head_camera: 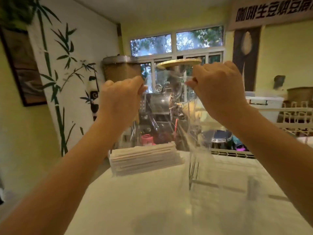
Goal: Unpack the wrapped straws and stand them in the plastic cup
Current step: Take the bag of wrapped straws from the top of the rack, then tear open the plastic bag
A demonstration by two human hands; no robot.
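Note:
Both hands are raised above the white table [152,200]. My left hand [120,102] and my right hand [218,89] each pinch the top edge of a clear plastic wrapper [198,133], which hangs blurred between them down to the table. Thin dark straws [193,168] show as upright streaks at the wrapper's lower end. More dark streaks [210,184] lie across the table to the right. A stack of paper-wrapped straws [144,158] sits at the table's far edge, below my left hand. A faint upright grey blur [252,187] stands on the right; I cannot tell if it is the plastic cup.
Behind the table stands a metal machine [159,102] with a funnel and a round lid [179,62]. A white wire rack [294,119] is at the right. A bamboo-painted wall [67,73] closes the left side.

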